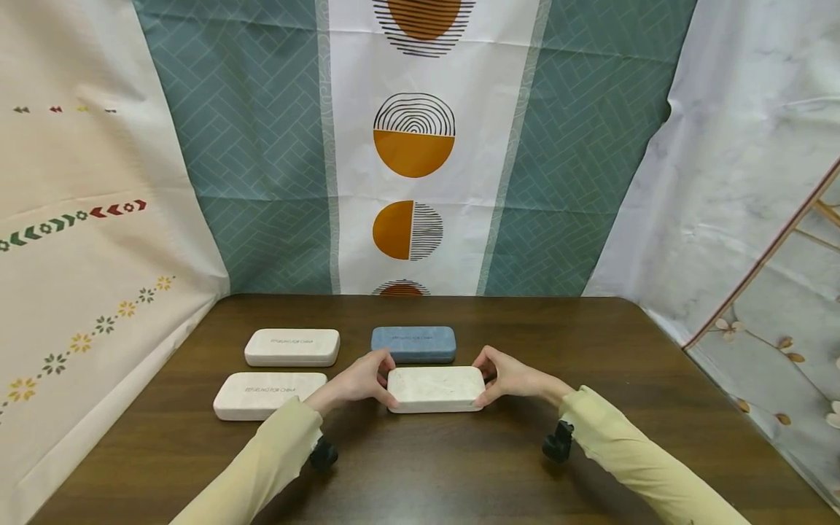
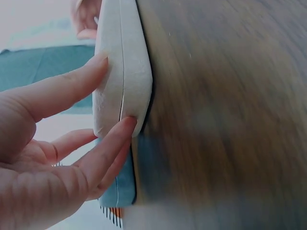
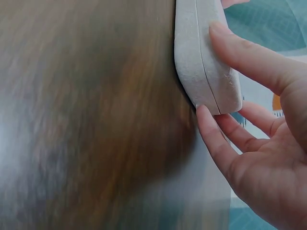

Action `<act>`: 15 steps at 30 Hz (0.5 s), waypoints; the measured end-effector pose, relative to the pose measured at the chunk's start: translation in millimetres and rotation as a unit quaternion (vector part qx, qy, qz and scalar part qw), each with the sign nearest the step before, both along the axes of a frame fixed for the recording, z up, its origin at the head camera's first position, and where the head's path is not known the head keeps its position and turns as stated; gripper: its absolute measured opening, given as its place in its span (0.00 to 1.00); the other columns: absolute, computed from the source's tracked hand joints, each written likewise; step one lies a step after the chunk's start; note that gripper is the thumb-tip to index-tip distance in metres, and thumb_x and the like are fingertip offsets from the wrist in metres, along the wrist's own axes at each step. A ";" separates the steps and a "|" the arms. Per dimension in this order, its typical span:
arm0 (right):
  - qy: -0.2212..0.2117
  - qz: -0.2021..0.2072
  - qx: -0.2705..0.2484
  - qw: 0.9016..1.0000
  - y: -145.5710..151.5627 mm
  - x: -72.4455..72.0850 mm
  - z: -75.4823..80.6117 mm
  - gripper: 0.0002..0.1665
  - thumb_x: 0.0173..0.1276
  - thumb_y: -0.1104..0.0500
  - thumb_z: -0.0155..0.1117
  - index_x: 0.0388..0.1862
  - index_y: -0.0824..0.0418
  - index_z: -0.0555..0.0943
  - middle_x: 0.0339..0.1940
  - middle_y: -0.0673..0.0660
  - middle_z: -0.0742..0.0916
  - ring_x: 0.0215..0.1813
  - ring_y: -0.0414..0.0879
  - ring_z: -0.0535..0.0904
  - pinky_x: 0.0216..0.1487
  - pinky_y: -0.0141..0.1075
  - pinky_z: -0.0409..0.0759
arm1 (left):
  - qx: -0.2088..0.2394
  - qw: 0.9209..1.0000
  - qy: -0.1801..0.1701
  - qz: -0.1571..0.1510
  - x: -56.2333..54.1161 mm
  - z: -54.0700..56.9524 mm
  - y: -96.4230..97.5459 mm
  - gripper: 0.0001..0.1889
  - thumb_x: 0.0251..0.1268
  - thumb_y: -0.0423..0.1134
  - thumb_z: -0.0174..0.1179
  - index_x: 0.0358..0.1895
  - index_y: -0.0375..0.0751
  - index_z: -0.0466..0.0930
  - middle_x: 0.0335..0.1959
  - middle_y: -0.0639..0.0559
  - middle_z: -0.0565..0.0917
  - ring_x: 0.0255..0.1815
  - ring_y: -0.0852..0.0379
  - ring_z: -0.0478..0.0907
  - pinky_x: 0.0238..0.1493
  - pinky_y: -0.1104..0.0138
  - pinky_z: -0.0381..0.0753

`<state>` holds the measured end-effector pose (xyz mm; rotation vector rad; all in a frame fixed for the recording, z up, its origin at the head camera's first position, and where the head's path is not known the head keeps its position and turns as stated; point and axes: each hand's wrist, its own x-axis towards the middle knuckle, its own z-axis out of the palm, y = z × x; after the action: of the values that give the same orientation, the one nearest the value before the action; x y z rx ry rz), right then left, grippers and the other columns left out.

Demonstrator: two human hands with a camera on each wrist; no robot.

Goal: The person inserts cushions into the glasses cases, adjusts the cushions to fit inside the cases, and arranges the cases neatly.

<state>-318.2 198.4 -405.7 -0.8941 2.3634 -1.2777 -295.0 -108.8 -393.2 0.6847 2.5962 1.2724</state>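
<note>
In the head view, a white glasses case (image 1: 436, 389) lies lengthwise between my two hands, at the middle of the table. My left hand (image 1: 359, 378) grips its left end, thumb at the near side and fingers at the back corner. At the opposite end my right hand (image 1: 514, 377) grips it the same way. A seam runs along the side of the glasses case (image 2: 121, 62) in the left wrist view. No lettering shows on its top. Just behind it sits a blue glasses case (image 1: 413, 344).
Two more white glasses cases with printed lettering stand at the left, a rear one (image 1: 292, 347) and a nearer one (image 1: 239, 397) close to my left sleeve. The brown wooden table (image 1: 446, 474) ends at a patterned curtain (image 1: 269, 146) behind.
</note>
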 end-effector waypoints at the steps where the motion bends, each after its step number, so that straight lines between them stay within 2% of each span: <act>1: 0.000 0.000 -0.001 1.000 -2.4 0.4 0.1 0.33 0.44 0.64 0.76 0.43 0.68 0.65 0.36 0.60 0.79 0.39 0.53 0.74 0.43 0.42 0.74 | 0.001 1.000 0.002 0.000 0.3 -0.1 -2.6 0.28 0.33 0.30 0.75 0.40 0.32 0.68 0.39 0.44 0.73 0.33 0.50 0.76 0.34 0.62 0.74; 9: -0.001 -0.002 -0.003 1.000 -19.0 2.8 -2.5 0.33 0.44 0.64 0.76 0.43 0.68 0.65 0.38 0.60 0.78 0.40 0.53 0.74 0.43 0.43 0.72 | 0.003 1.000 -0.004 0.004 2.0 -4.2 -21.6 0.28 0.34 0.33 0.76 0.40 0.34 0.69 0.40 0.45 0.72 0.34 0.51 0.75 0.33 0.62 0.74; 15: -0.005 -0.013 -0.002 1.000 -28.6 4.1 -2.9 0.33 0.43 0.61 0.77 0.43 0.66 0.65 0.38 0.59 0.77 0.40 0.52 0.73 0.41 0.40 0.72 | 0.004 1.000 -0.002 -0.005 1.6 -2.0 -32.6 0.28 0.35 0.32 0.75 0.41 0.33 0.68 0.40 0.44 0.72 0.35 0.49 0.75 0.34 0.62 0.74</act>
<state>-314.0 169.8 -408.6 -0.8590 2.3727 -1.2931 -293.4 -141.4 -395.1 0.6946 2.5830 1.2811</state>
